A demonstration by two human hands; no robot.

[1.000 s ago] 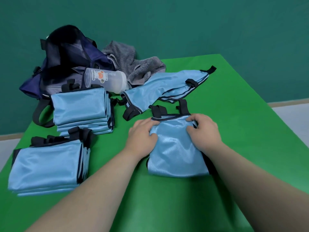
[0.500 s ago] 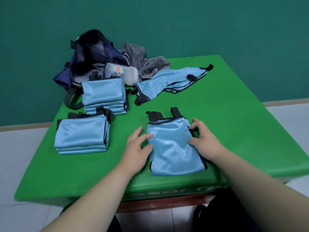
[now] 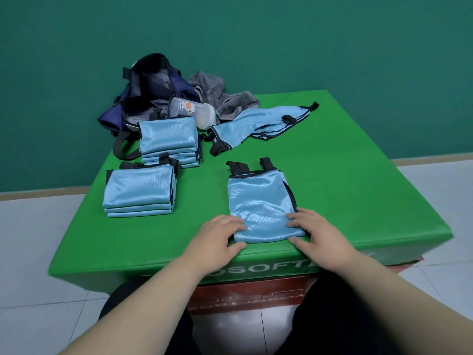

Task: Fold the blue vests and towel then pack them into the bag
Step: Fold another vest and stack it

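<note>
A half-folded blue vest [image 3: 258,201] lies near the table's front edge, its black straps pointing away from me. My left hand [image 3: 217,234] pinches its near left corner, thumb under the hem. My right hand [image 3: 314,231] holds the near right corner the same way. Two stacks of folded blue vests sit to the left, one nearer [image 3: 138,190] and one behind it [image 3: 169,139]. An unfolded blue vest [image 3: 258,121] lies at the back. The grey towel [image 3: 225,98] is crumpled beside the open navy bag [image 3: 151,90].
A clear plastic bottle [image 3: 192,111] lies on its side against the bag. The green table [image 3: 358,180] has its front edge just under my hands. White tiled floor surrounds it, with a green wall behind.
My hands slid from the vest's upper part down its sides to its near corners. The camera pulled back, so the table's front edge and floor show.
</note>
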